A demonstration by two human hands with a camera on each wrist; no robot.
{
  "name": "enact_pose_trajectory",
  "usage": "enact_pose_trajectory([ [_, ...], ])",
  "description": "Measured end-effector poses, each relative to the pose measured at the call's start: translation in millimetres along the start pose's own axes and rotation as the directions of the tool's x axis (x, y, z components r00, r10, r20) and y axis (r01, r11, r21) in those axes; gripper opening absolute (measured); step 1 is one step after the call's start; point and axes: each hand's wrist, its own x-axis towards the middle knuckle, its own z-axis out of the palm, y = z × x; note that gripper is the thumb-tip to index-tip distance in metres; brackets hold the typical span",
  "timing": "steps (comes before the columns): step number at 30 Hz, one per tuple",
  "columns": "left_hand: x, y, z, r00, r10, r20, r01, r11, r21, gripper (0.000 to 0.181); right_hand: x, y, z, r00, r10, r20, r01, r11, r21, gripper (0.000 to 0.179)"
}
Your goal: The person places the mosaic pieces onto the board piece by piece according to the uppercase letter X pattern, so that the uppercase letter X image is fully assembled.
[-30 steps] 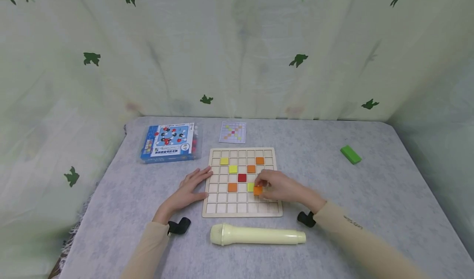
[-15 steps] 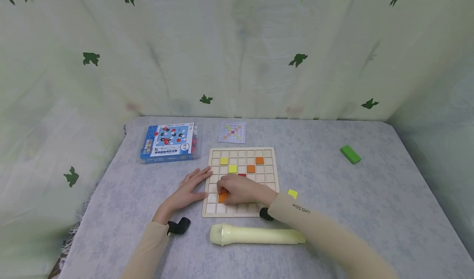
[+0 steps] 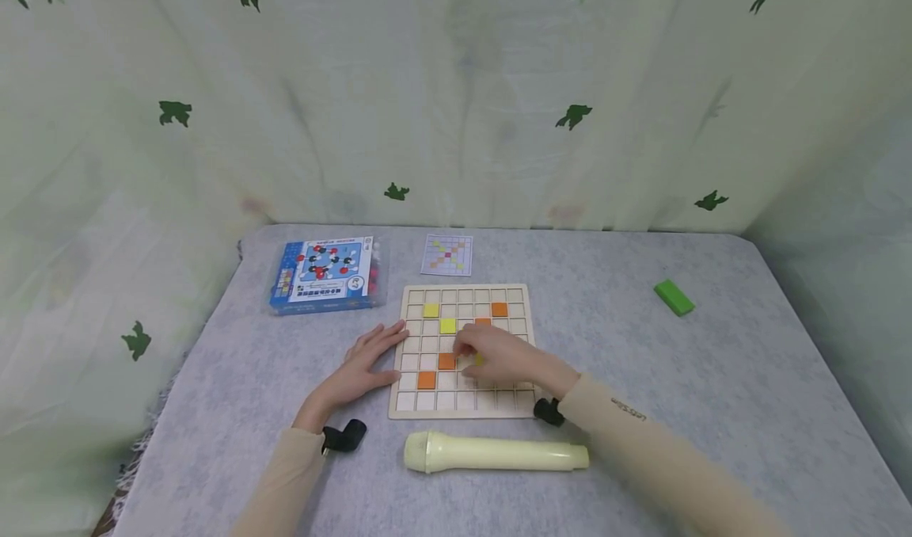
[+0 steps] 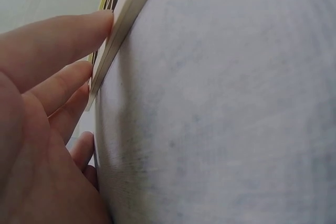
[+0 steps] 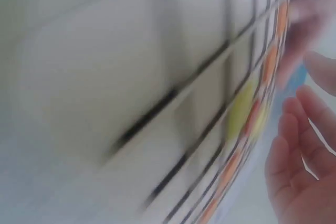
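A wooden grid board (image 3: 445, 401) holds square coloured tiles. My left hand (image 3: 359, 363) rests at its left edge, with straight fingertips and thumb on the rim; the left wrist view shows the board's edge (image 4: 122, 30) beside them. Over the board's middle hovers my right hand (image 3: 502, 356), fingers loosely bent and nothing between them. An orange tile (image 3: 426, 380) lies in the lower left, diagonally below another orange tile (image 3: 446, 361). Yellow tiles (image 3: 431, 310) run diagonally from the upper left. My right hand hides the red tile (image 5: 252, 116) in the head view.
A pattern card (image 3: 446, 255) lies behind the board. To the back left is a blue molecule-kit box (image 3: 328, 276); a green block (image 3: 674, 297) is at the right. A cream microphone (image 3: 499, 453) lies in front of the board.
My right hand carried an orange tile leftward, set it in the lower-left cell, let go and moved back right and up. The left hand stayed in place.
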Motion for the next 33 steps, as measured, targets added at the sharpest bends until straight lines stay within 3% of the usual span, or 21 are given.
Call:
enact_pose_trajectory([
  [5,-0.4,-0.8,1.5,1.000,-0.003,-0.002,0.003,1.000,0.002,0.066,-48.0,37.6,-18.4,0.992,0.087,-0.092,-0.081,0.995,0.061,0.018],
  [10,-1.0,-0.5,1.0,1.000,-0.003,-0.004,0.003,1.000,-0.002,0.066,-93.8,69.5,-23.6,0.981,0.143,-0.132,-0.138,0.989,0.046,0.020],
  [15,-1.1,-0.2,-0.4,1.000,-0.004,-0.008,0.004,1.000,0.004,0.066,-115.7,78.6,-18.6,0.980,0.164,-0.114,-0.162,0.987,0.026,0.027],
  [22,-0.3,0.4,-0.6,1.000,-0.008,-0.008,0.008,1.000,0.012,0.066,-112.0,75.1,-13.2,0.975,0.170,-0.140,-0.173,0.985,-0.011,0.025],
  [27,0.1,0.2,-0.9,1.000,-0.009,-0.006,0.009,1.000,0.011,0.066,-96.9,59.1,-15.3,0.978,0.120,-0.172,-0.118,0.993,0.018,0.024],
  [33,1.1,-0.8,-0.6,1.000,-0.003,-0.004,0.003,1.000,0.006,0.066,-72.0,39.6,-8.1,0.996,0.011,-0.088,-0.011,1.000,-0.004,0.020],
])
